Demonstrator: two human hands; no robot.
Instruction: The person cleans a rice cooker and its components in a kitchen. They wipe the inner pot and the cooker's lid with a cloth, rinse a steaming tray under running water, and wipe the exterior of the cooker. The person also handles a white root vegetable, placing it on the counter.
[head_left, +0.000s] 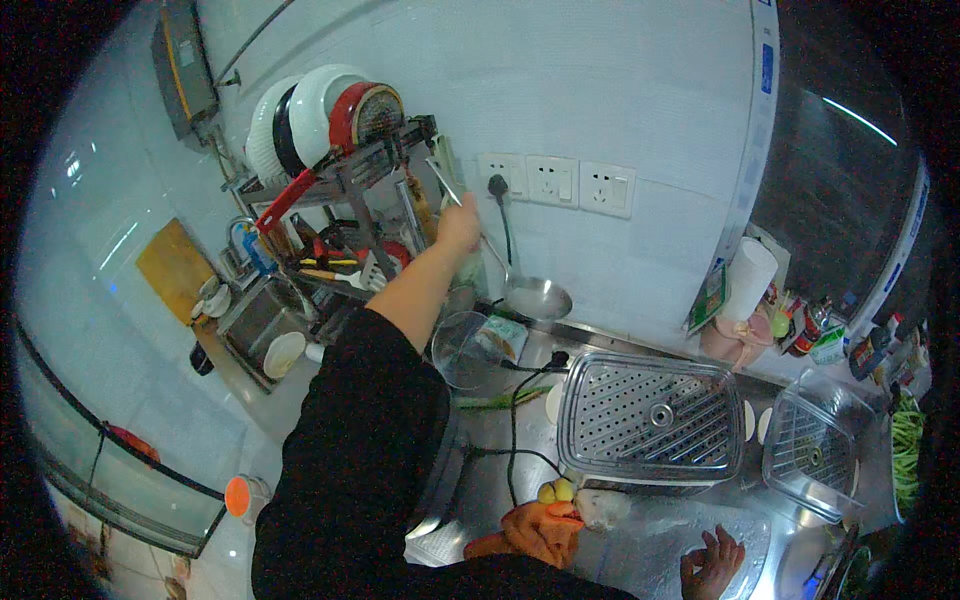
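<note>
My left hand (459, 226) is raised by the tiled wall and closed around the handle of a metal ladle (538, 298), whose round bowl hangs below and to the right, above the back edge of the counter. Beside that hand stands a dish rack with bowls (319, 112) and a red-handled pan (285, 201). Low at the right, my right hand (711, 564) is over a translucent board (675, 525), fingers spread and holding nothing. An orange cloth (544, 532) lies left of the board, against a clear plastic bag (602, 510) and yellow round items (556, 491).
A steamer with a perforated metal tray (652, 420) stands mid-counter, a clear plastic container (817, 442) to its right. Black cords (514, 420) cross the steel surface near a clear bowl (469, 351). Wall sockets (553, 180) are behind; a sink (262, 322) is at left.
</note>
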